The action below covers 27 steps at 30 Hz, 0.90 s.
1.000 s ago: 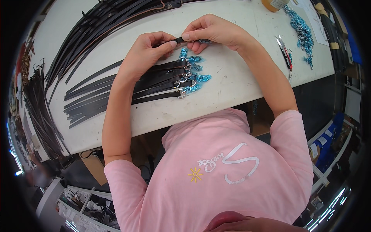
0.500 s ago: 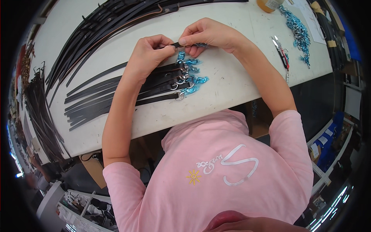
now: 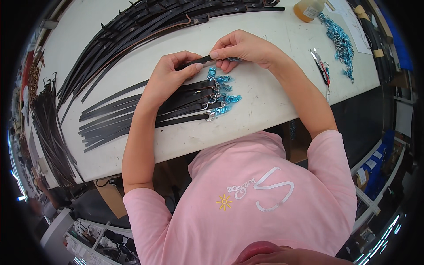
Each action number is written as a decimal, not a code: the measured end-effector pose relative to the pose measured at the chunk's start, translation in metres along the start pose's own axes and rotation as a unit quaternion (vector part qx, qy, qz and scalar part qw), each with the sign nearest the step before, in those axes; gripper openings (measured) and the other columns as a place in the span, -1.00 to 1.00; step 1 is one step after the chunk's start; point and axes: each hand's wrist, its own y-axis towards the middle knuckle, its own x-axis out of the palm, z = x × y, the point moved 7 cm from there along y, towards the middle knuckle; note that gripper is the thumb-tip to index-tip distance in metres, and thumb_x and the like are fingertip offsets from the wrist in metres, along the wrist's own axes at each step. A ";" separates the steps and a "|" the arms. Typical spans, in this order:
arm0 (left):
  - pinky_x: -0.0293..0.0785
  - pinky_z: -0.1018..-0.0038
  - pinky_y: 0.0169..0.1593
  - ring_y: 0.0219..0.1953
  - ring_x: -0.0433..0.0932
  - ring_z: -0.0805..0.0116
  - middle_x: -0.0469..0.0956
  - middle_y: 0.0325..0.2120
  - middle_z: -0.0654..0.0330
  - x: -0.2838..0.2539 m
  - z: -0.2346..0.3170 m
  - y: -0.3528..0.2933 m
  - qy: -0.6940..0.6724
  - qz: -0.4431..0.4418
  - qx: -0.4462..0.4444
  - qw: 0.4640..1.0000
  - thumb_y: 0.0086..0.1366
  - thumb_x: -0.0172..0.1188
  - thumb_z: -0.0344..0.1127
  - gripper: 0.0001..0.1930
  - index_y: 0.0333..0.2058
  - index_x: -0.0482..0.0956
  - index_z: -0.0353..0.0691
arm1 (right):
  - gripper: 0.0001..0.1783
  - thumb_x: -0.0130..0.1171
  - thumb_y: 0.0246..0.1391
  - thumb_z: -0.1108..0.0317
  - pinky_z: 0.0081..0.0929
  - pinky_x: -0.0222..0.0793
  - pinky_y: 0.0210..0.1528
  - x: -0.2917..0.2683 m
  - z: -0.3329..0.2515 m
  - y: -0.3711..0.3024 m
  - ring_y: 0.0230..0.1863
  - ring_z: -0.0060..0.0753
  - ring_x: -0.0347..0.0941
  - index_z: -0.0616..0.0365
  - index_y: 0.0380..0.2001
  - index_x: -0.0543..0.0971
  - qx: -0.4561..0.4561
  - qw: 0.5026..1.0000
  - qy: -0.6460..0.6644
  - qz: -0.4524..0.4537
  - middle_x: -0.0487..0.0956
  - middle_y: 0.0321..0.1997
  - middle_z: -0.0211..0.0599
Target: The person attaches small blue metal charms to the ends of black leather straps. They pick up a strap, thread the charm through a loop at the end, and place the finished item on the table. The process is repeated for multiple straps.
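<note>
A black leather strap stretches between my two hands above the white table. My left hand is closed, pinching it between thumb and fingers. Its other end is in the pinch of my right hand, where a bit of blue-wrapped hardware shows past the fingertips. Just below lies a row of black straps, partly covered by my left forearm. Silver metal rings and blue-wrapped clasps sit at their right ends.
Long black straps spread across the table's far left; another bundle hangs over the left edge. To the right are small scissors, a heap of blue-wrapped metal hardware and a container of amber liquid. The white table's front edge is near my body.
The whole view has shifted slightly, so the table appears lower. My hands are a little farther apart, and more of the strap shows between them. Both keep their pinch.
</note>
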 end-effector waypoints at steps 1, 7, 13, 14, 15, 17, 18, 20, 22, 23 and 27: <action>0.41 0.64 -0.20 -0.34 0.47 0.62 0.63 -0.35 0.30 0.000 0.000 0.000 -0.005 0.000 -0.002 1.000 0.30 0.30 -0.34 -0.73 -0.09 0.64 -0.40 | -0.68 0.34 0.18 0.18 -0.67 0.60 -0.25 0.000 -0.001 0.000 -0.38 -0.58 0.62 0.25 -0.22 0.66 -0.002 1.000 -0.001 0.000 0.66 -0.38 -0.32; 0.41 0.64 -0.22 -0.36 0.46 0.63 0.62 -0.37 0.31 0.000 -0.001 0.002 0.003 -0.001 0.000 1.000 0.30 0.30 -0.35 -0.73 -0.09 0.64 -0.41 | -0.68 0.34 0.18 0.17 -0.68 0.59 -0.24 -0.001 0.000 0.000 -0.37 -0.60 0.62 0.24 -0.21 0.67 -0.005 1.000 -0.005 0.001 0.66 -0.37 -0.33; 0.41 0.65 -0.24 -0.37 0.48 0.62 0.62 -0.39 0.28 -0.001 -0.004 0.001 0.015 0.016 -0.005 1.000 0.30 0.33 -0.32 -0.71 -0.09 0.65 -0.40 | -0.68 0.33 0.18 0.17 -0.68 0.59 -0.23 0.002 -0.001 0.001 -0.36 -0.61 0.61 0.23 -0.22 0.67 -0.023 0.999 -0.025 0.007 0.66 -0.37 -0.35; 0.41 0.64 -0.23 -0.37 0.48 0.61 0.63 -0.39 0.28 -0.002 -0.005 0.002 0.020 0.015 -0.001 1.000 0.30 0.33 -0.31 -0.71 -0.09 0.65 -0.40 | -0.69 0.33 0.17 0.19 -0.65 0.60 -0.22 0.001 -0.001 0.000 -0.35 -0.56 0.63 0.25 -0.23 0.67 -0.026 0.999 -0.024 0.012 0.66 -0.37 -0.30; 0.41 0.64 -0.23 -0.37 0.49 0.61 0.63 -0.38 0.27 -0.002 -0.006 0.003 0.025 0.014 0.004 1.000 0.30 0.33 -0.31 -0.70 -0.09 0.65 -0.40 | -0.70 0.33 0.15 0.21 -0.62 0.62 -0.20 0.001 -0.002 0.000 -0.34 -0.50 0.65 0.26 -0.24 0.66 -0.028 0.999 -0.023 0.017 0.67 -0.37 -0.26; 0.42 0.64 -0.22 -0.36 0.49 0.60 0.63 -0.38 0.27 -0.002 -0.006 0.004 0.022 0.013 0.001 1.000 0.29 0.33 -0.30 -0.70 -0.09 0.65 -0.39 | -0.70 0.31 0.18 0.24 -0.60 0.62 -0.22 0.001 0.003 0.003 -0.35 -0.47 0.65 0.32 -0.23 0.65 -0.017 1.000 -0.003 0.006 0.67 -0.37 -0.22; 0.42 0.64 -0.22 -0.36 0.49 0.60 0.63 -0.38 0.27 -0.002 -0.006 0.004 0.022 0.013 0.001 1.000 0.29 0.34 -0.29 -0.69 -0.09 0.65 -0.39 | -0.69 0.28 0.22 0.26 -0.61 0.60 -0.25 -0.001 0.007 0.007 -0.37 -0.49 0.63 0.35 -0.20 0.63 -0.004 1.000 0.018 -0.009 0.66 -0.37 -0.23; 0.41 0.64 -0.21 -0.36 0.49 0.60 0.63 -0.38 0.27 -0.002 -0.007 0.004 0.014 0.015 -0.004 1.000 0.28 0.34 -0.30 -0.69 -0.09 0.65 -0.39 | -0.68 0.25 0.25 0.26 -0.61 0.59 -0.29 -0.002 0.012 0.011 -0.39 -0.51 0.61 0.38 -0.18 0.62 0.007 0.999 0.039 -0.025 0.66 -0.37 -0.24; 0.41 0.65 -0.22 -0.36 0.48 0.60 0.62 -0.39 0.28 -0.001 -0.005 0.004 0.011 0.016 -0.005 1.000 0.28 0.34 -0.30 -0.70 -0.09 0.65 -0.38 | -0.68 0.25 0.25 0.26 -0.61 0.59 -0.29 -0.002 0.013 0.012 -0.40 -0.51 0.61 0.38 -0.19 0.62 0.002 0.999 0.042 -0.025 0.66 -0.37 -0.24; 0.40 0.65 -0.22 -0.37 0.48 0.61 0.62 -0.39 0.28 -0.001 -0.006 0.004 0.011 0.013 -0.004 1.000 0.28 0.33 -0.30 -0.70 -0.10 0.65 -0.38 | -0.69 0.25 0.25 0.26 -0.60 0.59 -0.29 -0.001 0.013 0.012 -0.40 -0.50 0.61 0.37 -0.20 0.62 0.002 0.999 0.043 -0.024 0.66 -0.38 -0.25; 0.38 0.65 -0.23 -0.38 0.46 0.62 0.60 -0.41 0.31 -0.002 -0.009 0.005 0.007 0.009 0.002 1.000 0.30 0.31 -0.31 -0.72 -0.11 0.65 -0.37 | -0.71 0.25 0.24 0.26 -0.59 0.59 -0.29 0.000 0.013 0.012 -0.39 -0.48 0.62 0.35 -0.23 0.62 -0.001 0.999 0.039 -0.019 0.65 -0.38 -0.25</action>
